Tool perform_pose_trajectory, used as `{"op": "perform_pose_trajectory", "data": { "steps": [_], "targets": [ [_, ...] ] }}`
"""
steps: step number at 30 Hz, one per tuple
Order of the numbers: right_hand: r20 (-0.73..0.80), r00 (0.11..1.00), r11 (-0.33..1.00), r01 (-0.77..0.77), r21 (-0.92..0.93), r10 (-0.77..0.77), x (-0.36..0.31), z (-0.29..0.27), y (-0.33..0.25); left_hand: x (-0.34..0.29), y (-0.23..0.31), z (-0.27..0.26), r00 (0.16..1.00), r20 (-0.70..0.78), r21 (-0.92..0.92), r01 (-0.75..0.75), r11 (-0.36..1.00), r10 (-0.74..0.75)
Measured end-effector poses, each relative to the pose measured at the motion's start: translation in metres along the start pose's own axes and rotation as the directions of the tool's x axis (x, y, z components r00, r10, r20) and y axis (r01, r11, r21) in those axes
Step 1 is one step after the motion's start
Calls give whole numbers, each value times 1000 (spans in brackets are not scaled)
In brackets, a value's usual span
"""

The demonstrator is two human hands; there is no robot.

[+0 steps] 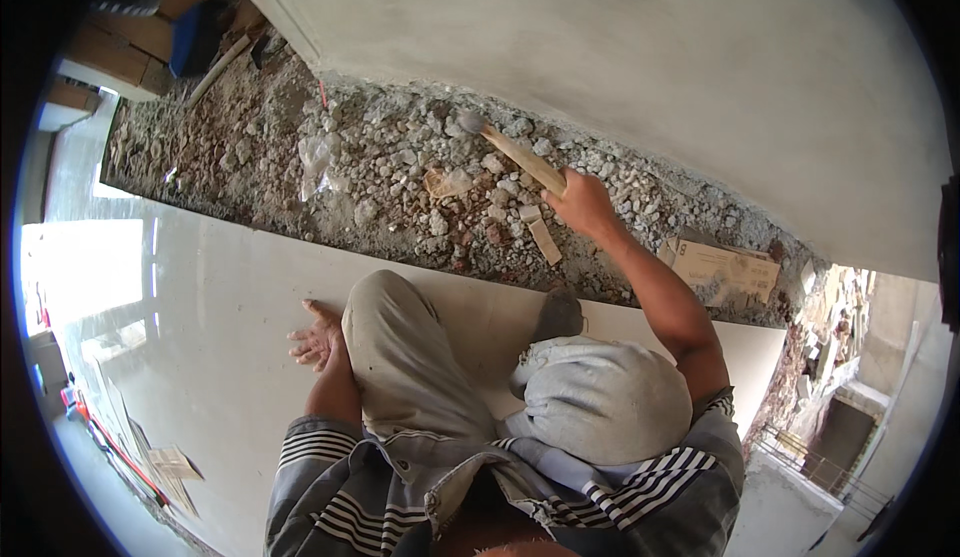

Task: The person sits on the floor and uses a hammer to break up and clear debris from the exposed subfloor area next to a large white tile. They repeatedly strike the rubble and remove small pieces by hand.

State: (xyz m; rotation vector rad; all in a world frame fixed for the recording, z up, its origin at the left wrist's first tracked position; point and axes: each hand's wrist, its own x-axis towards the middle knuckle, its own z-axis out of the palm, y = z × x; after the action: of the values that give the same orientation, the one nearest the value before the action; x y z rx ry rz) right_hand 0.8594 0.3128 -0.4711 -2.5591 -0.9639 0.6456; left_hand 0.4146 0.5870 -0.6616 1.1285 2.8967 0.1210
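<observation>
One hammer (520, 157), wooden handle with a rounded grey head, held in the right hand (583, 202): I log that grip as fully closed, fingers wrapped about the handle near its lower end. The hammer slants toward the upper left over a bed of rubble (370, 182), its head close to the foot of a plain grey wall (650, 47); from my remote post I cannot tell whether head and stones are touching. One left hand (320, 337), fingers spread, nothing in its grip, just beside the bent left knee (385, 297) and over a pale, glossy floor (220, 297); contact with that floor I cannot confirm. Among the stones I list: one clear plastic scrap (316, 160), crumpled; one tan fragment (447, 185), to the right of the plastic; one narrow light-coloured strip (543, 237), lying below the hammer's handle; one flat piece of printed brown cardboard (725, 269), to the right of the right forearm (660, 282). At the upper left, one pale stick (218, 72) on the rubble, near a blue item (192, 42) whose kind I cannot make out. Worn by the person: grey trousers (405, 367), dusty, and a dark shirt (350, 502) with white stripes.
</observation>
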Motion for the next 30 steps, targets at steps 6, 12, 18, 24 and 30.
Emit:
{"op": "perform_pose_trajectory", "data": {
  "steps": [6,12,18,24,30],
  "targets": [
    [-269,884,898,424,119,-382,17,-40,-3,-6,1,-11,1000,10,25,-10,1000,10],
    [50,977,902,-173,-396,209,33,-41,45,4,-6,6,1000,-19,53,9,999,-8],
    [-65,992,978,92,-185,-105,-1,-32,9,-2,-3,3,999,17,-62,30,998,-29],
    [-77,938,937,328,-117,-338,23,-36,25,-7,-1,-13,1000,28,29,-16,999,15],
    [59,988,921,-111,-374,144,23,-27,25,0,-2,-7,999,47,78,22,997,-26]
  ]
}}
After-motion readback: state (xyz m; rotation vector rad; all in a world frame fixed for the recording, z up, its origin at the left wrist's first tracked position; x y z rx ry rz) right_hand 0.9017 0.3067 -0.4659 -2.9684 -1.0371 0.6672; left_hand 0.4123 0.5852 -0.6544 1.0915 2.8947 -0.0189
